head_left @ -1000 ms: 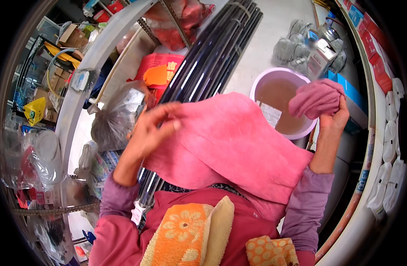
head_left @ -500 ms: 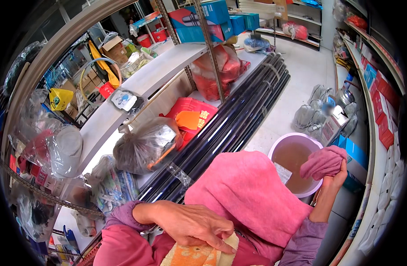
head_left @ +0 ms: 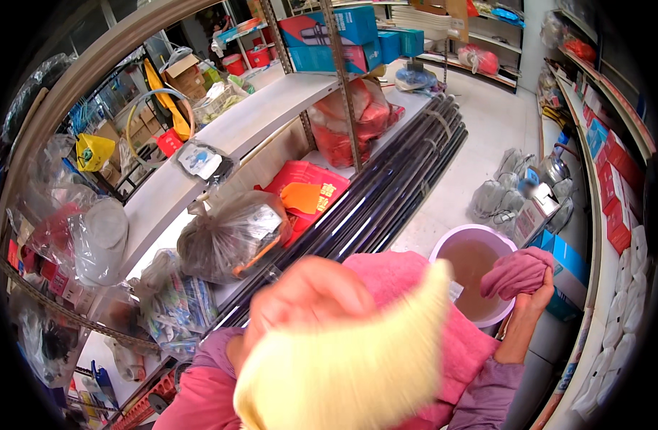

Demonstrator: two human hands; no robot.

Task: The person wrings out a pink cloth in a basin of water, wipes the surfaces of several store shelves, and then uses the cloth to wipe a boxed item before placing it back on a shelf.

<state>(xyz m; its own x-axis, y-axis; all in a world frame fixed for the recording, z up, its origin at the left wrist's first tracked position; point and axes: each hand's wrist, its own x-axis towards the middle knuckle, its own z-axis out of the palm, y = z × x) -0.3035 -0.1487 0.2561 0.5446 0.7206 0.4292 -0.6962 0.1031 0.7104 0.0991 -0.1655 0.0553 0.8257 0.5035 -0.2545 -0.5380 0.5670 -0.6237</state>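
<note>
My left hand [head_left: 300, 301] is raised and smeared by motion, closed on a pale yellow towel [head_left: 343, 358] that swings in front of my lap. Part of a pink cloth [head_left: 386, 272] spread over my lap is hidden behind that towel. At the right, my right hand [head_left: 537, 294] grips a bunched mauve cloth [head_left: 515, 272]. This cloth hangs at the right rim of a pale purple bucket [head_left: 451, 240], which holds murky brownish water [head_left: 472, 287].
Long dark tubes bundled with tape [head_left: 393, 172] lie along the left shelf. A grey plastic bag [head_left: 232, 236] and a red bag [head_left: 307, 186] rest beside them. Bagged items [head_left: 497, 193], a blue box [head_left: 565, 261] and a stocked shelf [head_left: 616, 193] stand right.
My left hand has lifted the yellow towel off my lap, up and to the right. My right hand stays near the bucket with the mauve cloth, slightly lower.
</note>
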